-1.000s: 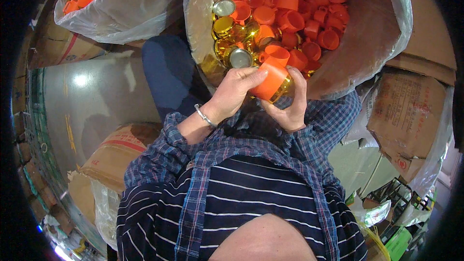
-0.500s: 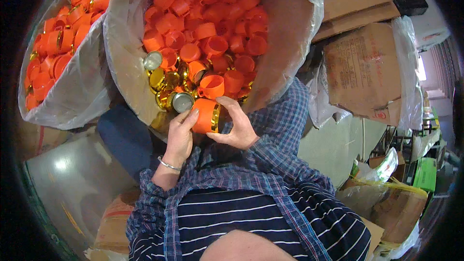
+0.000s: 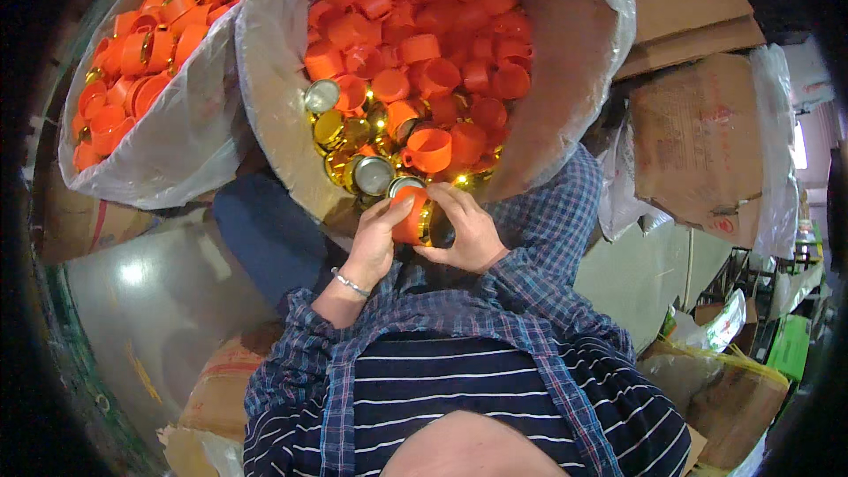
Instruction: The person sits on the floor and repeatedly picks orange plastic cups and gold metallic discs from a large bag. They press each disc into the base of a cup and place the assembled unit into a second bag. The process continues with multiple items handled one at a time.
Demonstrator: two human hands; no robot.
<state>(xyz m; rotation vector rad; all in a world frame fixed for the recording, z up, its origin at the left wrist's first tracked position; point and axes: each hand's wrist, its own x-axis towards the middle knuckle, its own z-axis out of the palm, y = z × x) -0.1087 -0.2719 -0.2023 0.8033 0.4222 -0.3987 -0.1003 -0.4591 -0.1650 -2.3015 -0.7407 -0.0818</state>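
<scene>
An orange cup (image 3: 408, 226) with a shiny gold band is held between both hands, in front of the near rim of a large lined container (image 3: 274, 137). My left hand (image 3: 374, 246) closes on the cup's left side, thumb on top. From the right, the thumb and fingers of my right hand (image 3: 468, 231) grip the gold-banded end. A dark round area shows beside the band, partly covered by my fingers. Just beyond lie gold rings or caps (image 3: 329, 129) and a silvery round lid (image 3: 374, 175). Many orange cups (image 3: 430, 151) are heaped farther inside the container.
At the far left stands a plastic-lined bag (image 3: 190, 146) of gold-banded orange cups (image 3: 146, 51). Flattened cardboard (image 3: 693, 137) and a pale plastic bag (image 3: 623, 190) are on the right. My legs (image 3: 256, 230) flank the container. A taped carton (image 3: 729, 397) sits at lower right.
The whole view has shifted, so the scene sits farther right. Both hands still hold the cup, which has turned slightly, with a dark round area now showing beside its gold band.
</scene>
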